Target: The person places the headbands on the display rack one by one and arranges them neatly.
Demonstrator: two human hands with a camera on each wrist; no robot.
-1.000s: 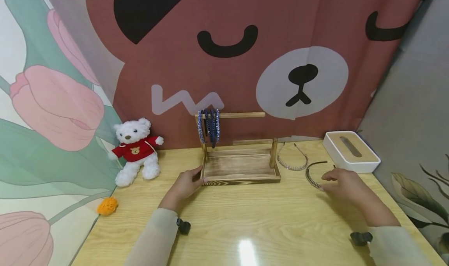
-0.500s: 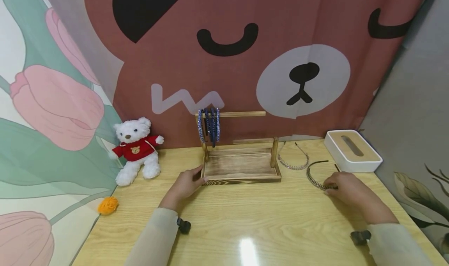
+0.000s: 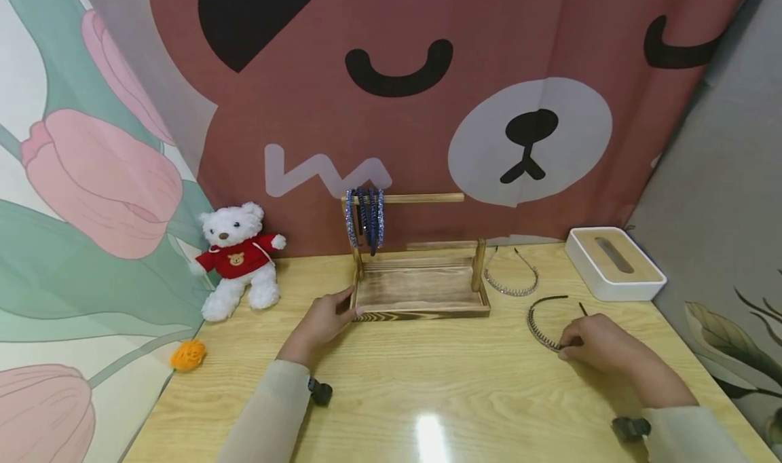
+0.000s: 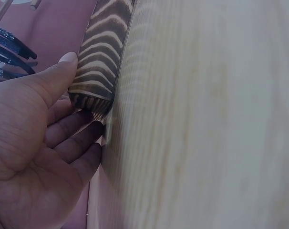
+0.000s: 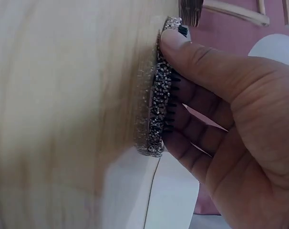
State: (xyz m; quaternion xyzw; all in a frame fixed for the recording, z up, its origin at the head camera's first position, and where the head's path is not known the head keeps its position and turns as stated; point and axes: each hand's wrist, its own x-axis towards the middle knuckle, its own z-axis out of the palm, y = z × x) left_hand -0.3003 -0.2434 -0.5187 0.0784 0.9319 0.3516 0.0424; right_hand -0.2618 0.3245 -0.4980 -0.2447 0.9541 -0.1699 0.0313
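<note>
A light wooden table (image 3: pixel 427 388) stands against a curtain printed with a cartoon bear's face. At its far middle is a wooden rack (image 3: pixel 420 293), a shallow tray with a crossbar above, where several blue glitter headbands (image 3: pixel 364 218) hang at the left end. A white tissue box (image 3: pixel 613 263) sits far right, a white teddy bear (image 3: pixel 237 261) in a red top far left, and an orange pom-pom (image 3: pixel 187 356) near the left edge.

The left hand (image 3: pixel 320 324) rests open at the tray's near left corner, thumb along the front rim and fingers against the end, steadying it. The right hand (image 3: pixel 601 342) pinches a dark toothed headband (image 3: pixel 540 324) lying on the table to the right of the rack; the wrist view shows the thumb pressed on its glittered outer face, fingers curled behind the teeth. A silver headband (image 3: pixel 510 283) lies just beside the rack, beyond the dark one.

The pinch sits near one end, so the band would probably swing when lifted; a grip nearer the middle of the arc looks steadier.
</note>
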